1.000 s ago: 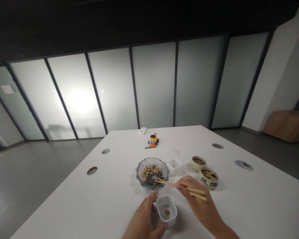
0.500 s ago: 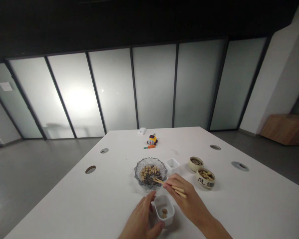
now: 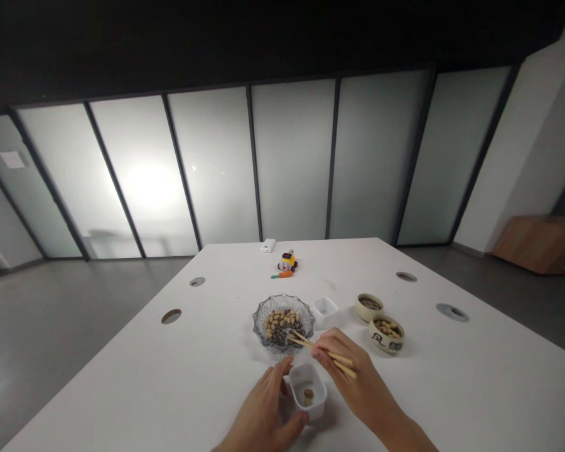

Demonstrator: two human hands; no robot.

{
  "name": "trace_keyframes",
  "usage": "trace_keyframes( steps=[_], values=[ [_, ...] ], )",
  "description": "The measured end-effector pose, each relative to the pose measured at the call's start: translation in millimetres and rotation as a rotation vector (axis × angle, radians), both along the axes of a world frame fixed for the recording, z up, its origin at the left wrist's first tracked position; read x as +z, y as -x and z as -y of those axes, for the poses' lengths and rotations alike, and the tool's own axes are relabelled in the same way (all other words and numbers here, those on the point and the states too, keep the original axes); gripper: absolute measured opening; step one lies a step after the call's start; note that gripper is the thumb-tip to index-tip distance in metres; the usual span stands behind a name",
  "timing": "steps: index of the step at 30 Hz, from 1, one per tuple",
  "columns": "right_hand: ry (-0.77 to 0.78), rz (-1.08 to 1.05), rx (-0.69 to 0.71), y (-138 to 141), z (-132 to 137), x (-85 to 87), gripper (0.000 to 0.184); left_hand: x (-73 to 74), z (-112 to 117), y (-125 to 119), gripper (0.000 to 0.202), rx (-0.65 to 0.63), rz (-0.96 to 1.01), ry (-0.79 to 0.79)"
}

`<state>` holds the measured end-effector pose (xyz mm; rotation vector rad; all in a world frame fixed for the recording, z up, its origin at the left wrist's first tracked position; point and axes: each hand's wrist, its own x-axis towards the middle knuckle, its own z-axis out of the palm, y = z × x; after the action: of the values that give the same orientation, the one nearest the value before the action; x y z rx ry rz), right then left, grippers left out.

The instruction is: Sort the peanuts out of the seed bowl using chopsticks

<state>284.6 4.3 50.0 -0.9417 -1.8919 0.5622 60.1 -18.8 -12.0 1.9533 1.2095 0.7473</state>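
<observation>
My right hand (image 3: 358, 383) grips a pair of wooden chopsticks (image 3: 322, 353), whose tips reach into the glass bowl (image 3: 283, 324) of mixed peanuts and dark beans. My left hand (image 3: 263, 414) curls around a small white plastic cup (image 3: 307, 392) near the table's front edge, thumb and fingers on its sides. One or two peanuts lie in that cup.
Behind the glass bowl stands another small white cup (image 3: 324, 310). Two ceramic bowls (image 3: 387, 333) with nuts or seeds sit to the right. A yellow toy with a carrot (image 3: 287, 263) and a white box (image 3: 267, 245) lie at the far edge. Round holes (image 3: 171, 316) pierce the white table.
My right hand with the chopsticks has drawn left and closer to the glass bowl. The left hand stays on the white cup. The view shifted slightly.
</observation>
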Motion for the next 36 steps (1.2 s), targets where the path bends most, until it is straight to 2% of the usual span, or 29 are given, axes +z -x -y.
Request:
trace_keyframes(
  steps=[6,11,16,22,28,32,36],
  values=[
    [0.020,0.041,-0.024,8,-11,17.7,0.038,-5.3,-2,1,0.084,0.003,-0.031,-0.004],
    [0.018,0.154,-0.033,13,-27,32.6,0.030,-9.1,-4,1,0.086,-0.012,-0.074,-0.001],
    [-0.006,0.215,-0.029,14,-38,44.0,0.035,-12.8,-9,2,0.095,-0.049,-0.046,-0.010],
    [-0.024,0.226,-0.013,14,-42,45.0,0.040,-24.0,-16,4,0.090,-0.041,0.035,-0.025],
    [-0.006,0.190,0.015,8,-38,46.9,0.042,-33.1,-19,5,0.102,-0.034,0.093,-0.032],
    [0.050,0.124,0.002,-10,-33,70.6,0.044,-32.7,-18,7,0.087,-0.048,0.053,-0.039],
    [0.254,0.019,0.044,-34,-19,101.9,0.046,-23.1,-15,7,0.068,-0.068,0.048,-0.060]
  ],
)
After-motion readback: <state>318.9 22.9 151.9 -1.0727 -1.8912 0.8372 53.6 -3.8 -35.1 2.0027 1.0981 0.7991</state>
